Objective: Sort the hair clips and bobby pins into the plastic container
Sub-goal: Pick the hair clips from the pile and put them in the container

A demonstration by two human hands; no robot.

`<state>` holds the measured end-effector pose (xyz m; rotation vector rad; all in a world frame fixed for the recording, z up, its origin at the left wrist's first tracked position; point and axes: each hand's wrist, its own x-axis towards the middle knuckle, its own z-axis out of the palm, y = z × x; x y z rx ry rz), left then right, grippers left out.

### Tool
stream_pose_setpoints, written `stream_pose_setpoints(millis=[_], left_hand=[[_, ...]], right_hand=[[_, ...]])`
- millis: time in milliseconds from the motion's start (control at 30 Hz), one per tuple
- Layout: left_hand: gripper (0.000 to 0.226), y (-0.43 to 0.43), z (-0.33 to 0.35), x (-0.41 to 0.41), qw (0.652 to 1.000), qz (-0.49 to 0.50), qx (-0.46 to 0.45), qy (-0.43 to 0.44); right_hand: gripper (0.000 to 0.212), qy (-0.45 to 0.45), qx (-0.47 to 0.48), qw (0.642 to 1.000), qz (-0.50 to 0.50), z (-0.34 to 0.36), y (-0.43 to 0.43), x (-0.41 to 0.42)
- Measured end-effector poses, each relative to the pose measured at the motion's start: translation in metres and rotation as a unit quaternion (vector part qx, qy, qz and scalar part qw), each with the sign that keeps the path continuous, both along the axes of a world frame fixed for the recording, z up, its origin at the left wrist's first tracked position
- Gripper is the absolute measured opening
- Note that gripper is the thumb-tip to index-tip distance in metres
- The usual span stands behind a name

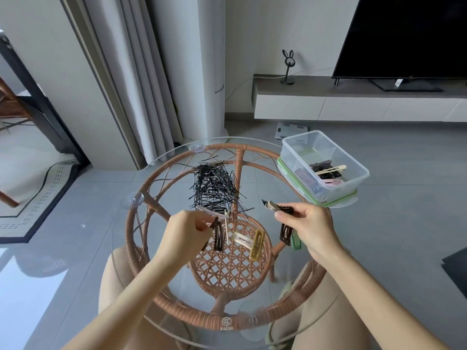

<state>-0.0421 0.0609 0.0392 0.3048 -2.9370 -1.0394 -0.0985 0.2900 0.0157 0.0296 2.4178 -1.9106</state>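
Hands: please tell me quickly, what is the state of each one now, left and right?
Left hand: fingers pinched on a dark brown snap clip over the glass table.
Right hand: closed, holding several hair clips.

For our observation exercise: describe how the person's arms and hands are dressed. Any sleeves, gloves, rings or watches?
Both forearms are bare up to the picture's edge, with no sleeves showing. The left hand and right hand wear no gloves. No ring, watch or bracelet is visible on either.
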Motion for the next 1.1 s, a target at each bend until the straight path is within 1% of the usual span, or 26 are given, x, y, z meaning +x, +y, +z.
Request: stream_pose_setpoints(millis=[167, 233, 333, 433, 500, 567, 633, 700, 767, 800, 833, 867, 900, 933, 967, 1000, 1067, 1100], left_hand=[[0.024, 0.008, 0.031, -0.025, 0.999, 0.0, 0.032, 0.034], [0.023, 0.022, 0.041, -0.042, 0.997, -0.021, 0.053, 0.05], [0.023, 0.056, 0.058, -0.074, 0.992, -0.073, 0.07, 0.077], [0.023, 0.103, 0.07, -0.116, 0.987, -0.124, 0.066, 0.084], [0.023, 0.136, 0.072, -0.147, 0.984, -0.148, 0.053, 0.082], [0.023, 0.166, 0.068, -0.178, 0.983, -0.165, 0.04, 0.068], [0.02, 0.187, 0.061, -0.203, 0.983, -0.177, 0.02, 0.047], [0.016, 0.198, 0.05, -0.217, 0.981, -0.19, -0.02, 0.021], [0.015, 0.199, 0.04, -0.225, 0.981, -0.193, -0.032, 0.005], [0.018, 0.197, 0.037, -0.227, 0.981, -0.194, -0.03, 0.003], [0.02, 0.191, 0.035, -0.227, 0.981, -0.193, -0.029, 0.003], [0.019, 0.184, 0.036, -0.225, 0.982, -0.189, -0.028, 0.005], [0.018, 0.174, 0.038, -0.221, 0.982, -0.184, -0.026, 0.011], [0.018, 0.162, 0.041, -0.215, 0.984, -0.178, -0.017, 0.022], [0.02, 0.147, 0.044, -0.206, 0.985, -0.169, -0.007, 0.035], [0.021, 0.132, 0.047, -0.198, 0.987, -0.156, -0.002, 0.042], [0.021, 0.096, 0.051, -0.173, 0.991, -0.127, -0.014, 0.042], [0.021, 0.078, 0.05, -0.16, 0.992, -0.115, -0.023, 0.04]], right_hand=[[0.02, 0.008, -0.078, 0.996, -0.039, 0.024, 0.027, -0.027], [0.021, 0.027, -0.077, 0.995, -0.064, 0.037, 0.041, -0.041], [0.023, 0.021, -0.013, 0.993, -0.115, 0.052, 0.067, -0.073], [0.018, -0.035, 0.113, 0.986, -0.12, 0.06, 0.092, -0.118], [0.019, -0.067, 0.206, 0.968, -0.122, 0.062, 0.102, -0.147], [0.027, -0.089, 0.269, 0.95, -0.127, 0.058, 0.107, -0.173], [0.025, -0.104, 0.294, 0.942, -0.122, 0.052, 0.106, -0.19], [0.019, -0.125, 0.278, 0.945, -0.116, 0.046, 0.101, -0.196], [0.015, -0.138, 0.273, 0.945, -0.112, 0.044, 0.097, -0.19], [0.012, -0.118, 0.309, 0.937, -0.111, 0.046, 0.095, -0.185], [0.011, -0.088, 0.364, 0.921, -0.11, 0.05, 0.095, -0.179], [0.012, -0.049, 0.412, 0.903, -0.112, 0.054, 0.093, -0.171], [0.017, -0.006, 0.441, 0.891, -0.113, 0.059, 0.091, -0.162], [0.025, 0.03, 0.443, 0.889, -0.111, 0.064, 0.087, -0.151], [0.03, 0.058, 0.43, 0.895, -0.102, 0.067, 0.082, -0.14], [0.031, 0.08, 0.409, 0.905, -0.088, 0.07, 0.077, -0.129], [0.021, 0.098, 0.368, 0.925, -0.018, 0.066, 0.062, -0.107], [0.014, 0.088, 0.348, 0.933, 0.028, 0.061, 0.053, -0.094]])
